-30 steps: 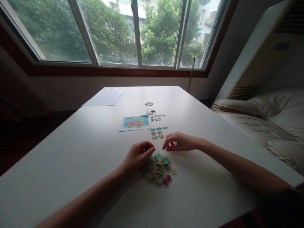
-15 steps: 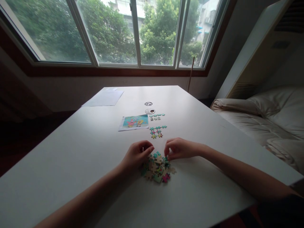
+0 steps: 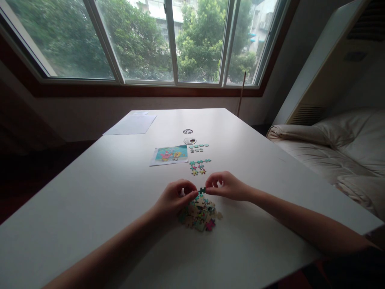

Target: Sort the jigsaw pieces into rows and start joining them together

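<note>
A dark green jigsaw puzzle piece is held up between my two hands, just above the far edge of a loose pile of puzzle pieces. My right hand pinches its right side between thumb and fingers. From the other side, my left hand has thumb and fingertips closed at the piece's left edge. The pile mixes teal, beige, yellow and magenta pieces. Beyond my hands lie short rows of sorted pieces, with more pieces farther back.
A printed cartoon picture lies left of the sorted rows. Two round discs rest behind them. White sheets cover the table's far left corner. A cushioned sofa stands to the right of the white table.
My right hand has lifted a green piece from the pile and moved it left and away from me. My left hand has shifted slightly right to meet it.
</note>
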Demonstrator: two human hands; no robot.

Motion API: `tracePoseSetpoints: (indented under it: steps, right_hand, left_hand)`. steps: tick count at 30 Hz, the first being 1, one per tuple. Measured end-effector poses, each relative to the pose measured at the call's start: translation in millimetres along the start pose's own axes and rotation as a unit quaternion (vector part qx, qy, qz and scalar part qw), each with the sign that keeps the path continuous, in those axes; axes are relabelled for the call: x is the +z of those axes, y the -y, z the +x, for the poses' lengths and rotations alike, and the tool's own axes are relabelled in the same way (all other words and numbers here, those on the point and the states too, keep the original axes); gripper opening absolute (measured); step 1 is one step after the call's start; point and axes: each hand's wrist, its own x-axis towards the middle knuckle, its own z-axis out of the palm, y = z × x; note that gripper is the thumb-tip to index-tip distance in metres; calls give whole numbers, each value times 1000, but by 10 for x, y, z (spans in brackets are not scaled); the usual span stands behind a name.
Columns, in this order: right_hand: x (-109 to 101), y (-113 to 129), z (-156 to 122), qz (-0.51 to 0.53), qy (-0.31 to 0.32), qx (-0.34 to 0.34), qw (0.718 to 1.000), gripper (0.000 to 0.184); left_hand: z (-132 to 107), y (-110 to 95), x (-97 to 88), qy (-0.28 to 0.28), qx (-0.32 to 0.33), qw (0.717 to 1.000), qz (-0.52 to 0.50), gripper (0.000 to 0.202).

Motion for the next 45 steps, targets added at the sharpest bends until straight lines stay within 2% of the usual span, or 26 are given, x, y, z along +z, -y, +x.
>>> tracePoseSetpoints:
  steps: [7,14,20,28,36,39,45]
  right_hand:
    - [70,35,-25,-15,-20,-26,999,18]
    - [82,-5,-39,-112,-139,-112,978,17]
    - [124,-71,-17,-205,-165,-166,950,18]
    - [145,-64,-3,-229,-180,-199,936,12]
    - [125,-83,-7,-255,-175,-220,925,10]
    - [56,-98,-8,-267,-202,-213,918,10]
    - [-133,-164,10,-270,-262,-153,914,12]
  left_hand:
    - [6,-3,0,-10,11,1000,-17,20]
    - [27,74,12,-53,-43,995,-70,24]
    - [23,66,11,-49,-55,993,-92,25]
    - [46,80,7,-43,-52,995,-75,24]
    - [31,25,18,-28,-33,996,-79,23]
    - [23,46,14,-34,-34,996,-78,23]
    - [17,99,11,-42,-44,996,-64,23]
